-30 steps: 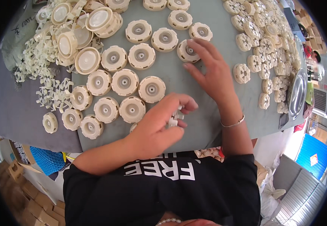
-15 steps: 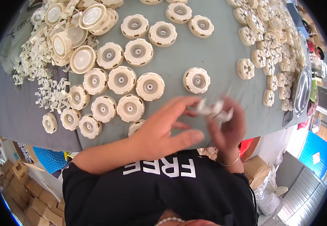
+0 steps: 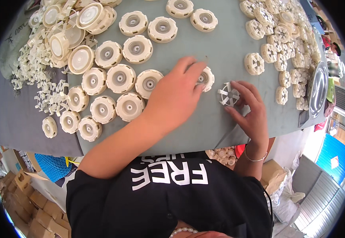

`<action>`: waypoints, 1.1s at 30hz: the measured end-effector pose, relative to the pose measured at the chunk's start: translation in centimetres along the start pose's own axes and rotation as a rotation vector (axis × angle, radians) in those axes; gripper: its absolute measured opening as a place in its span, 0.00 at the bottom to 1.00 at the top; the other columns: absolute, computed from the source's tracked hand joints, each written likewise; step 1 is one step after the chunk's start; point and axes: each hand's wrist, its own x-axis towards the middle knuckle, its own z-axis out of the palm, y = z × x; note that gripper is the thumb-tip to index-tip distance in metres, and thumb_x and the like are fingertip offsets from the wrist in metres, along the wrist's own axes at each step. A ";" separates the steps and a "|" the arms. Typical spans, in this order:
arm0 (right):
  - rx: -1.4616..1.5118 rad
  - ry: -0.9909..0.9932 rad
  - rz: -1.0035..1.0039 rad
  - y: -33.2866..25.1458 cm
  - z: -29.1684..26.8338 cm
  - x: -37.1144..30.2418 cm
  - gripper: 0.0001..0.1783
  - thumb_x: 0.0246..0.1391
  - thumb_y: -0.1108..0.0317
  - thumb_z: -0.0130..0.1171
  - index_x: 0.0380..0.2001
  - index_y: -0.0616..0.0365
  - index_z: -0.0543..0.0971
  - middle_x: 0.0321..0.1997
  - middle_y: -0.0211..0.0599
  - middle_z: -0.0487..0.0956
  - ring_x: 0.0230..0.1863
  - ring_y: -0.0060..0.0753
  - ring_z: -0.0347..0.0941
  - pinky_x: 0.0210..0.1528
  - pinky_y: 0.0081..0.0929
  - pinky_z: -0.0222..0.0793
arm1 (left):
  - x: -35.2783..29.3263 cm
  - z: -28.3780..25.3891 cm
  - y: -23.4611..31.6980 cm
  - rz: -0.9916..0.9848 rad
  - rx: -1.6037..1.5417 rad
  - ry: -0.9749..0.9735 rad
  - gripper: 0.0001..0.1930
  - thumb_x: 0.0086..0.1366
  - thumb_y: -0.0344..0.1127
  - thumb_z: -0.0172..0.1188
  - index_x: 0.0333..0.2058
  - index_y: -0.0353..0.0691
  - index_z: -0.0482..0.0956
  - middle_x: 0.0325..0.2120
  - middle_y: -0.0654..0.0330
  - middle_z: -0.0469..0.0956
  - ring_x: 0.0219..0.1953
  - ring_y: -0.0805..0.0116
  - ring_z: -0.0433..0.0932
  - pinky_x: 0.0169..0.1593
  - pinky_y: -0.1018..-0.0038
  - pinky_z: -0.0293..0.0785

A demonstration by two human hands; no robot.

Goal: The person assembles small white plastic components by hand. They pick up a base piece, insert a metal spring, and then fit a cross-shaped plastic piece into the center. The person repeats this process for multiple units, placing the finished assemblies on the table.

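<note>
My left hand (image 3: pixel 176 93) reaches across the table to a cream round housing (image 3: pixel 208 80) with a notched rim and a clear centre. Its thumb and fingers close about the housing's left side, and the palm hides part of it. The hand is slightly blurred, and a thin dark bit by its fingertips is too small to name. To the right, my right hand (image 3: pixel 248 106) pinches a white spoked ring (image 3: pixel 229 94) between thumb and fingers, its spokes facing up. Left of my left hand, another cream housing (image 3: pixel 149 83) is partly covered by the wrist side.
Several similar housings (image 3: pixel 130 107) lie in rows at left. Beyond them are a heap of white spoked rings (image 3: pixel 53 95) and stacked cream lids (image 3: pixel 81 59). Spoked round assemblies (image 3: pixel 254 64) crowd the right side, near a clear oval tray (image 3: pixel 319 97).
My hands have separated. The left has moved forward to the lone housing; the right has moved slightly right, keeping the white spoked ring. The view has shifted a little.
</note>
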 end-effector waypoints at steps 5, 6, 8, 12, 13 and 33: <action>0.099 0.113 -0.060 0.1 -0.3 0.5 0.36 0.41 0.78 0.77 0.59 0.54 0.83 0.57 0.35 0.81 0.36 0.26 0.76 0.40 0.25 0.77 | -1.6 -0.9 0.8 -0.062 -0.115 -0.026 0.26 0.68 0.32 0.66 0.64 0.37 0.73 0.63 0.49 0.72 0.36 0.59 0.84 0.42 0.68 0.83; 0.121 0.122 -0.094 -0.7 -0.1 1.0 0.36 0.41 0.78 0.77 0.58 0.54 0.83 0.56 0.35 0.81 0.37 0.27 0.76 0.40 0.25 0.78 | -1.8 -0.9 0.9 -0.089 -0.180 -0.024 0.26 0.69 0.32 0.66 0.64 0.37 0.73 0.63 0.48 0.72 0.36 0.60 0.84 0.41 0.69 0.83; 0.130 0.094 -0.162 -2.2 0.6 2.0 0.35 0.42 0.78 0.77 0.58 0.53 0.83 0.56 0.34 0.81 0.37 0.27 0.77 0.39 0.24 0.78 | -2.0 -0.9 0.8 -0.096 -0.238 -0.010 0.26 0.69 0.31 0.65 0.65 0.36 0.72 0.62 0.47 0.72 0.37 0.60 0.84 0.40 0.69 0.83; 0.063 -0.049 -0.219 -4.0 1.6 3.8 0.33 0.46 0.76 0.76 0.59 0.52 0.83 0.58 0.34 0.81 0.39 0.33 0.79 0.41 0.29 0.80 | -1.9 -1.3 1.0 -0.108 -0.309 -0.043 0.26 0.71 0.30 0.61 0.65 0.31 0.69 0.60 0.43 0.71 0.46 0.49 0.82 0.48 0.60 0.80; 0.034 -0.069 -0.223 -4.0 1.9 4.2 0.33 0.46 0.75 0.76 0.59 0.51 0.82 0.58 0.34 0.81 0.40 0.35 0.80 0.42 0.30 0.81 | -1.8 -1.4 1.2 -0.134 -0.342 -0.062 0.26 0.72 0.31 0.60 0.65 0.30 0.68 0.59 0.41 0.71 0.49 0.43 0.81 0.52 0.56 0.80; -0.164 0.296 -0.211 0.0 -1.6 2.3 0.26 0.50 0.78 0.74 0.55 0.58 0.84 0.55 0.37 0.82 0.33 0.26 0.74 0.38 0.23 0.73 | -7.7 -16.7 -4.0 -0.098 0.535 0.530 0.22 0.57 0.37 0.75 0.50 0.44 0.82 0.51 0.54 0.79 0.54 0.48 0.77 0.58 0.57 0.76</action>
